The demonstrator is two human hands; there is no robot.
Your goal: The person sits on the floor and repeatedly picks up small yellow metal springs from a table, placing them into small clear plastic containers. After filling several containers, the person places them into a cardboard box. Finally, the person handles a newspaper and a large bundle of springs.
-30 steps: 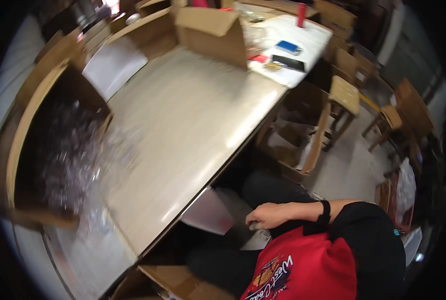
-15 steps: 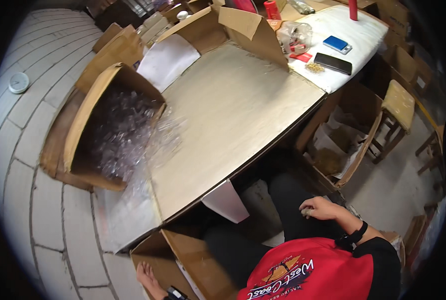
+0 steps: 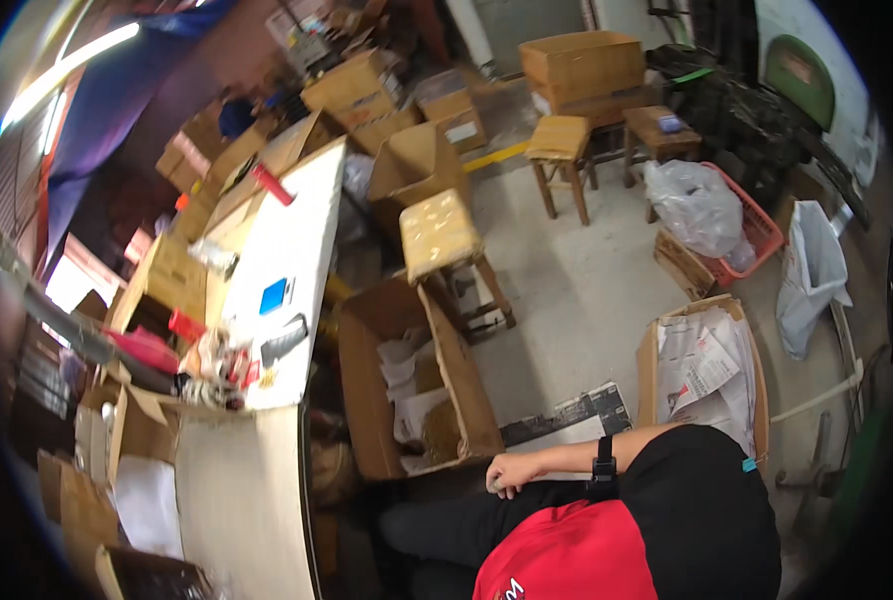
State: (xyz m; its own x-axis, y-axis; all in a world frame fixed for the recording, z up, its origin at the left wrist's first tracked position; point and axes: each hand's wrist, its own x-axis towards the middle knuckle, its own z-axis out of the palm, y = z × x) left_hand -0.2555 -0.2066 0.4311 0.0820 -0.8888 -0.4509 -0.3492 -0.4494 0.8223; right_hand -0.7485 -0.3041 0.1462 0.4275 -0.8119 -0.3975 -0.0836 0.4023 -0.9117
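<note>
My right hand (image 3: pixel 511 474) rests by my thigh in dark trousers, its fingers curled in. Something small and greyish may be between the fingertips, too small to name. A black band (image 3: pixel 604 462) is round that wrist. Just beyond the hand stands an open cardboard box (image 3: pixel 474 395) with white paper and a brownish-gold mass of small pieces inside. My left hand is out of view. To the left runs the worktable (image 3: pixel 241 480), whose far part has a white cover (image 3: pixel 301 225). A blue device (image 3: pixel 274 296) and a dark phone (image 3: pixel 284 340) lie there.
Wooden stools (image 3: pixel 440 235) stand beyond the box. Farther right are a red basket (image 3: pixel 761 225) with a plastic bag (image 3: pixel 694 208), a paper-filled carton (image 3: pixel 648 385) and a white sack (image 3: pixel 811 275). A red cylinder (image 3: pixel 272 185) stands on the table; cartons (image 3: pixel 581 70) are stacked behind.
The view has swung to the right, bringing in the stools, basket and sack. My left hand and the carton of clear plastic pieces have mostly left view. My right hand stays curled near my thigh.
</note>
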